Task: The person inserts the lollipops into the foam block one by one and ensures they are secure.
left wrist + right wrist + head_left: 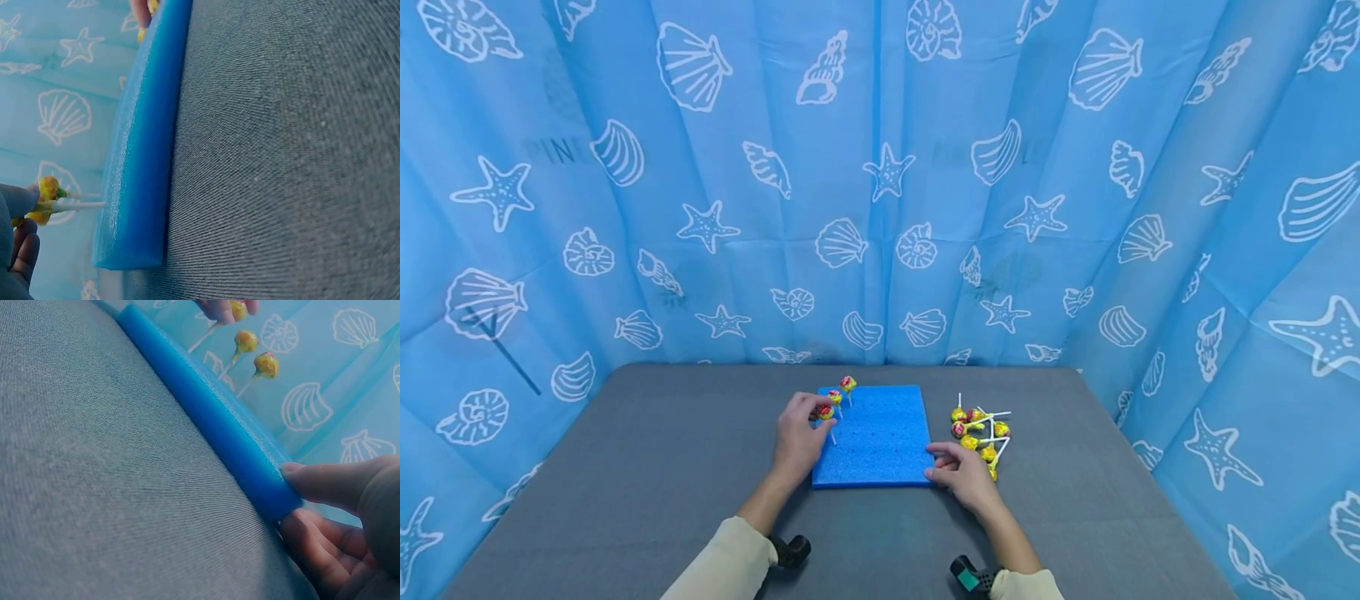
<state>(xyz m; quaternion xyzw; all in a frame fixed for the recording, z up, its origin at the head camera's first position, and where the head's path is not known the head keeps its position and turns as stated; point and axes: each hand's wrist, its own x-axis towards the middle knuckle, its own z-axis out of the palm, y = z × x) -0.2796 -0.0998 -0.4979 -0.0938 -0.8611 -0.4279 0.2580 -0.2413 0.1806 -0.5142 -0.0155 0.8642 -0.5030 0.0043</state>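
Note:
A blue foam board (887,468) with rows of small holes lies flat on the table. My left hand (797,440) pinches a lollipop (826,412) by its yellow and red wrapped head at the board's left side. The stick (81,205) points down at the board, and its tip meets the top surface in the left wrist view. Behind it, two more lollipops (245,342) stand in the foam in a line along the left edge, slightly tilted. At the board's front right corner, my right hand (962,475) grips the edge between thumb and fingers.
Several loose lollipops (970,442) lie in a pile on the grey table (685,467), right of the board and close to the right hand. A blue curtain (887,208) with white shell prints hangs behind the table and on both sides.

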